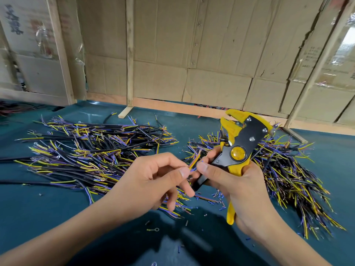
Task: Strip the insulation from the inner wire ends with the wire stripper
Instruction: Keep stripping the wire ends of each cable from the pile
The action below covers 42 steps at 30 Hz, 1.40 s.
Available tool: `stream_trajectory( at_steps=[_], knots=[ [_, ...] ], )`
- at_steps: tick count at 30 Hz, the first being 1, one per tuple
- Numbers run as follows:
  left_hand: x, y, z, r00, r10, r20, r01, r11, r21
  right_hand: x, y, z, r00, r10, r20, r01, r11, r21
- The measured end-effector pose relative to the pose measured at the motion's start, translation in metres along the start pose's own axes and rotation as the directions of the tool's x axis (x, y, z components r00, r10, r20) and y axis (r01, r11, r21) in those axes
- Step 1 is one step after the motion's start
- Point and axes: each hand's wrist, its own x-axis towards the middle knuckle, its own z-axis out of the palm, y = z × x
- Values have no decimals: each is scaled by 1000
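My right hand [238, 187] grips the yellow and black wire stripper [240, 144] by its handles, jaws pointing up and away from me. Its thumb and forefinger also touch the thin yellow and blue inner wires [194, 163] of a short black cable. My left hand [159, 175] pinches those same wire ends between thumb and forefinger, just left of the stripper. The cable's black sheath runs down behind my left fingers and is mostly hidden.
A pile of black cables with yellow and purple ends [92, 148] lies to the left on the blue-green table [48, 208]. Another pile [288, 169] lies at the right. Small insulation scraps [217, 198] litter the table. A cardboard wall [192, 54] stands behind.
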Motion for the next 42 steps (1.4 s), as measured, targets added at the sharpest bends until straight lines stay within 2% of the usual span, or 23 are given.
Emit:
stream_trajectory(
  at_steps=[5,9,13,17,19,22,25,28,31,37,42],
  knots=[
    [3,2,-2,997,13,-73,-23,990,-136,0,2,-1,998,62,19,-63,993,98],
    [4,4,-3,995,-11,-97,-7,984,-181,2,4,0,993,105,58,-112,984,142],
    [4,3,-6,998,10,-57,-20,984,-176,1,6,1,986,125,110,-142,976,165],
    [4,4,-8,999,41,35,-32,973,-227,2,6,1,962,226,152,-253,949,189],
    [4,4,-7,998,5,66,13,961,-277,2,7,2,943,278,185,-315,924,216],
    [7,5,-4,992,-122,43,129,901,-415,1,7,2,925,302,228,-360,890,280],
    [11,8,-2,980,-197,-26,173,910,-378,1,4,3,931,247,268,-324,899,294],
    [13,7,-3,978,-187,-94,149,937,-314,-2,4,6,929,220,296,-306,909,284],
    [13,6,-5,981,-159,-108,117,939,-323,-6,6,9,930,231,284,-309,912,269],
    [11,7,-11,992,-106,-75,54,861,-506,-5,5,5,892,298,340,-385,895,226],
    [11,11,-19,990,-75,-116,-7,810,-586,-9,8,0,870,257,421,-347,925,153]
  ],
)
